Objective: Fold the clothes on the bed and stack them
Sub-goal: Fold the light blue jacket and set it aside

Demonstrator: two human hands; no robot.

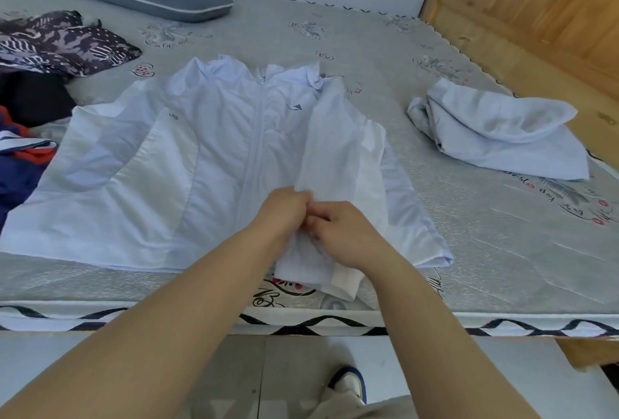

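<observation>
The pale blue jacket [214,157] lies zipped and face up on the bed [485,234] before you, its right sleeve [328,164] folded in over the front. Your left hand [284,214] and right hand [348,237] both pinch that sleeve near its cuff. A folded pale garment [502,130] lies to the right, a heap of dark clothes [40,83] to the left.

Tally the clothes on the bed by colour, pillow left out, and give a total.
Pale blue: 2, the zip jacket under both hands and the folded garment
Dark patterned: 1
Black: 1
Navy with red and white: 1
Total: 5
</observation>
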